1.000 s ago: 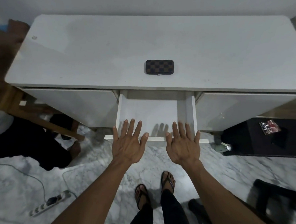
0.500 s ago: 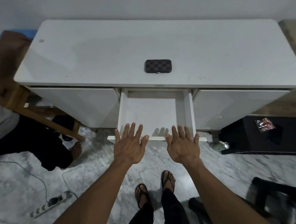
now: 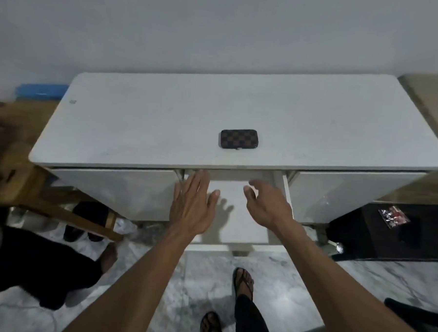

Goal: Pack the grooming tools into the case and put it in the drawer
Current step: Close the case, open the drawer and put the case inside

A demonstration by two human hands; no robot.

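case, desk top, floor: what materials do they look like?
Case: probably faux leather or coated fabric, from its brown-and-dark checker print, matte face and rounded corners; it lies closed.
Desk top: likely laminated or painted board, being smooth white with a faint sheen.
Floor: polished marble or marble-look tile, grey-veined and glossy.

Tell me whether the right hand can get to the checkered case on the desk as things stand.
Probably yes. The right hand is open and holds nothing, out over the open drawer, and the checkered case lies closed on the desk top just beyond it, with nothing between them.
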